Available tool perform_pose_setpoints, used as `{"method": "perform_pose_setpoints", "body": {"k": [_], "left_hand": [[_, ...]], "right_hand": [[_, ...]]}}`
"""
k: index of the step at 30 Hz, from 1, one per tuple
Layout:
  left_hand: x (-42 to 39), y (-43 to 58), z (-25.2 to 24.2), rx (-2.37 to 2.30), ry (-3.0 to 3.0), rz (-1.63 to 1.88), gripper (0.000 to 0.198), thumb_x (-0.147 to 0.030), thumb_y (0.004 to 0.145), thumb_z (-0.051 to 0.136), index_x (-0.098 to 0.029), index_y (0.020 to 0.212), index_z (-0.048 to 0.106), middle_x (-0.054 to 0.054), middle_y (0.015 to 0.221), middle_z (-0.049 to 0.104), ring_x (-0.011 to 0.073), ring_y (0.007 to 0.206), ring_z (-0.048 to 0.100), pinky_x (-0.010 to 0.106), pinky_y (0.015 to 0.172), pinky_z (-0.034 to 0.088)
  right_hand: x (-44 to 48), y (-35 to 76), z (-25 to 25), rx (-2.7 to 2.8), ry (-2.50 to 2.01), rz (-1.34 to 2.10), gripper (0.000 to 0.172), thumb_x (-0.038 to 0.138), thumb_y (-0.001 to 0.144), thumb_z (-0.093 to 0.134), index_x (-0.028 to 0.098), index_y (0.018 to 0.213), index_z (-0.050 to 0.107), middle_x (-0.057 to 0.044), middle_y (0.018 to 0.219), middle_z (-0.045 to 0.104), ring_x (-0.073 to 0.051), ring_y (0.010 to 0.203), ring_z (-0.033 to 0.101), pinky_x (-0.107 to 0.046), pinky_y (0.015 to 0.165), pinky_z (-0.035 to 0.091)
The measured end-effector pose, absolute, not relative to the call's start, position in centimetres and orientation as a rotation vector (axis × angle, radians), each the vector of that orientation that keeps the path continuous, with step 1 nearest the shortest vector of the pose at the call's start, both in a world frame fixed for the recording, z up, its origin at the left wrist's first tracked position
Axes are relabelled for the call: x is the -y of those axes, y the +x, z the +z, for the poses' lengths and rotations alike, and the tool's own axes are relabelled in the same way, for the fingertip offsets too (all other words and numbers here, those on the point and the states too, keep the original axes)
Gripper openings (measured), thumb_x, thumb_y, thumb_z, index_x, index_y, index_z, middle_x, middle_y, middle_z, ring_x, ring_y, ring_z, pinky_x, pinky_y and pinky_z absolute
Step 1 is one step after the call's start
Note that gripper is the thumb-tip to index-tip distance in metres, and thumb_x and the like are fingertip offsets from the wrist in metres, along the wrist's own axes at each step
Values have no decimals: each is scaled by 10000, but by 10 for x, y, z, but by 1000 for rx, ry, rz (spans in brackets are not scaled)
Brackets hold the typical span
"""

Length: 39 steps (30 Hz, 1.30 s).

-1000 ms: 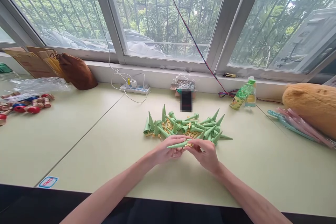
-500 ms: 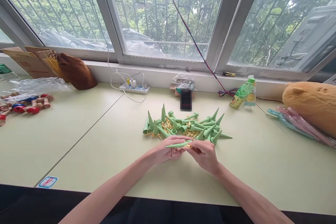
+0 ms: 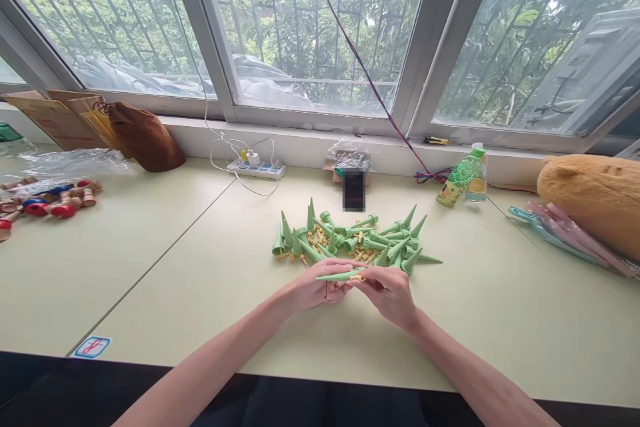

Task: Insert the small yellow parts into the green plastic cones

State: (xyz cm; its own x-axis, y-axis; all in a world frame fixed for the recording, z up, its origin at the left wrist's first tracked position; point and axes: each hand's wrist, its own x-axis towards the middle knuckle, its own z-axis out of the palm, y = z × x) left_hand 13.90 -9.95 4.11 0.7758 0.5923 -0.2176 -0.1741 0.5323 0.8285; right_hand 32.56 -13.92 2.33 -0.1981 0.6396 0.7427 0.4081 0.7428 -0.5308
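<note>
My left hand point(image 3: 320, 283) is closed round a light-green plastic watering spike point(image 3: 334, 277), its tip pointing left. At the spike's wide end, the fingers of my right hand point(image 3: 390, 290) pinch a small yellow valve point(image 3: 359, 277). The valve is against the spike; whether it sits inside cannot be made out. Just beyond both hands lies a pile of similar green spikes point(image 3: 397, 240), some standing point up, others on their sides. Small yellow valves point(image 3: 319, 237) are scattered among them.
Behind the pile are a blurred dark rectangle point(image 3: 354, 190) and a power strip point(image 3: 257, 169). A green drink bottle point(image 3: 463, 177) leans at the back right, near a plush toy point(image 3: 590, 197). Wooden kendama toys point(image 3: 63, 203) and a brown bag point(image 3: 145, 137) are at left.
Both hands stay in the same place with the spike and valve between them. The yellow valve's angle shifts very slightly in my right fingers.
</note>
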Motion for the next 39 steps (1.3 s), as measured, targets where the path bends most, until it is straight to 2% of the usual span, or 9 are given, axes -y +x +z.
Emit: {"method": "perform_pose_setpoints", "body": {"k": [6,11,14,16,21,26,29,32,39], "left_hand": [[97,140,37,-519,875,456,427,-400,829,715,-113,1145,710,3,619,534,50,445,329,230,422,147],[96,140,31,-527,865,452,363,-388,861,677,-97,1073,725,8,594,534,50,432,327,216,407,129],[96,139,29,-550,824,447,324,-388,864,682,-88,979,728,15,594,540,55,448,370,205,399,123],[96,139,29,-551,806,446,328,-393,872,679,-87,986,721,14,600,546,57,455,395,199,398,128],[96,140,34,-500,801,501,477,-506,934,561,-130,1217,637,8,652,603,48,400,409,204,415,235],[97,144,36,-422,871,581,625,-678,901,469,-123,1138,630,40,752,618,85,453,498,216,414,332],[100,146,35,-444,1009,629,563,-643,884,540,-115,1057,635,49,772,613,102,491,536,228,435,383],[104,148,34,-490,1125,670,506,-584,903,563,-109,1053,648,22,688,585,93,489,515,226,467,400],[103,148,28,-551,1219,677,516,-591,923,517,-102,986,668,-2,613,545,76,443,454,196,411,323]], "right_hand": [[139,326,22,1847,-821,197,307,373,944,625,198,697,679,36,457,500,-90,402,374,-234,426,330],[140,325,21,1849,-775,217,220,315,930,651,188,755,691,19,505,562,-89,427,398,-226,446,356],[142,324,23,1860,-760,198,183,292,937,637,184,803,699,28,504,553,-85,422,396,-220,444,362],[142,323,24,1874,-765,185,193,279,954,607,189,812,702,36,490,536,-86,416,399,-217,449,380],[143,322,27,1783,-799,86,164,238,934,635,195,786,693,53,456,495,-84,395,398,-220,422,357],[141,322,24,1634,-864,21,144,278,898,691,193,782,689,63,442,484,-81,369,390,-219,396,343],[141,322,21,1654,-872,7,160,288,906,681,192,778,686,53,454,515,-82,369,405,-219,400,352],[142,319,18,1719,-841,-13,166,253,922,660,189,769,665,56,454,497,-82,382,411,-221,423,349],[146,313,13,1828,-827,-66,221,159,937,603,198,720,599,57,476,491,-83,402,403,-234,450,338]]}}
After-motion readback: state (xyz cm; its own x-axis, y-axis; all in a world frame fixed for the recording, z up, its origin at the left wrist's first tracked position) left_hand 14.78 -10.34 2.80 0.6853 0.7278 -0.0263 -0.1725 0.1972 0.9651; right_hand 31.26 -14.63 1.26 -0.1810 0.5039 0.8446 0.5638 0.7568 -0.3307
